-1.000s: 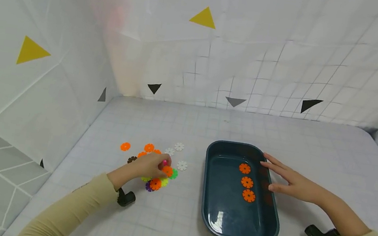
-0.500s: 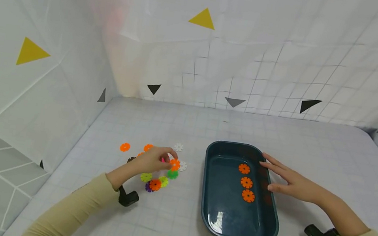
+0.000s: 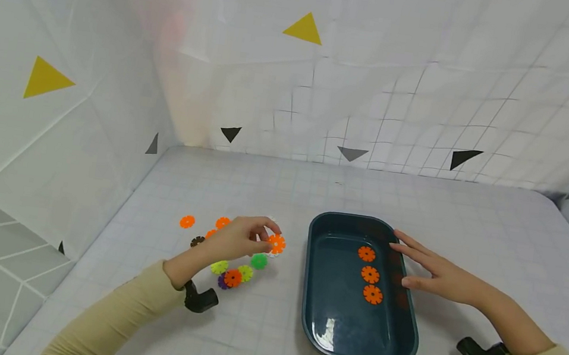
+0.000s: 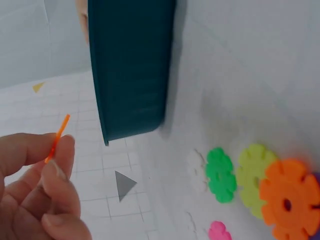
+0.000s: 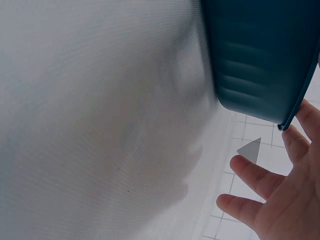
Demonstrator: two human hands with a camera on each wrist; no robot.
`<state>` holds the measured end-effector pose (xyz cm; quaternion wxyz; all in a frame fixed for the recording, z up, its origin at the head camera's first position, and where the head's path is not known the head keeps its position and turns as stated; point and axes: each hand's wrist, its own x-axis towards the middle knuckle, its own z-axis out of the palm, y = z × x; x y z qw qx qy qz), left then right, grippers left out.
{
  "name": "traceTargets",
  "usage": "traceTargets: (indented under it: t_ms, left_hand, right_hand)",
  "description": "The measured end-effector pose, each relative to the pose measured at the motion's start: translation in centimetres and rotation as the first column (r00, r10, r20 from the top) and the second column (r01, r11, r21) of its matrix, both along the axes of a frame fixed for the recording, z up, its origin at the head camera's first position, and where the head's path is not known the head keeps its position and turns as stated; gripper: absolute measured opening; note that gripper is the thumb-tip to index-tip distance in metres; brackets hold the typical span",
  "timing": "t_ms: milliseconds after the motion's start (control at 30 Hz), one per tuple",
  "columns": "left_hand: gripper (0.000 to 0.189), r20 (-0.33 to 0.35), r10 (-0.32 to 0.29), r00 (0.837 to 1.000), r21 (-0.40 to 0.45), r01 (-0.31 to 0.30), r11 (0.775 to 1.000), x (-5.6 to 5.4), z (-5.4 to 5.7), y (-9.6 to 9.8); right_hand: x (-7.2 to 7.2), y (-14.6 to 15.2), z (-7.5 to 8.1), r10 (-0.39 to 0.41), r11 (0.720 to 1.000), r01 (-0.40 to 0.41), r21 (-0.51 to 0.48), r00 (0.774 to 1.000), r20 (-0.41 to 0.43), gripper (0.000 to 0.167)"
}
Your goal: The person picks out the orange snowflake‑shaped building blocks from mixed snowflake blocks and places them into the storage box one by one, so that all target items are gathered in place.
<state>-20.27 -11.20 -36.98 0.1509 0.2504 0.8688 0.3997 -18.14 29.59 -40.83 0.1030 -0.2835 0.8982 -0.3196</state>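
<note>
My left hand (image 3: 241, 239) pinches an orange notched disc (image 3: 276, 244) between thumb and index finger, held up to the left of the tray. Edge-on, the same orange disc (image 4: 57, 138) shows in the left wrist view. The dark teal tray (image 3: 322, 320) stands on the table with three orange discs (image 3: 370, 274) in a row inside it. My right hand (image 3: 446, 278) lies with spread, fairly straight fingers at the tray's right rim; in the right wrist view its fingertips touch the rim of the tray (image 5: 265, 70).
Left of the tray lie loose notched discs: a green disc (image 3: 259, 261), a yellow-green disc (image 3: 219, 267), an orange disc (image 3: 233, 278) over a purple one, a dark brown disc (image 3: 197, 241) and others. A pink disc (image 4: 219, 231) shows in the left wrist view. White gridded walls enclose the table.
My left hand has lifted the orange disc from the pile and moved it right and slightly away, toward the tray. The right hand stays at the rim.
</note>
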Motion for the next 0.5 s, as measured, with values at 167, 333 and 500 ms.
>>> traceTargets:
  t_ms: [167,333,500]
  left_hand:
    - [0.023,-0.011,-0.022,1.0,0.035,0.022,0.999,0.4,0.5,0.6]
    - [0.025,0.024,-0.021,0.999,0.055,0.019,0.998,0.9,1.3,1.4]
    - [0.025,0.042,-0.029,0.999,0.057,0.026,0.998,1.2,1.9,2.3]
  right_hand:
    - [0.0,0.0,-0.1,-0.007,1.0,0.007,0.0,1.0,-0.001,0.063]
    - [0.0,0.0,-0.2,-0.005,1.0,0.005,0.0,1.0,-0.004,0.062]
    - [-0.1,0.0,-0.2,-0.004,1.0,0.004,0.005,1.0,0.0,0.064]
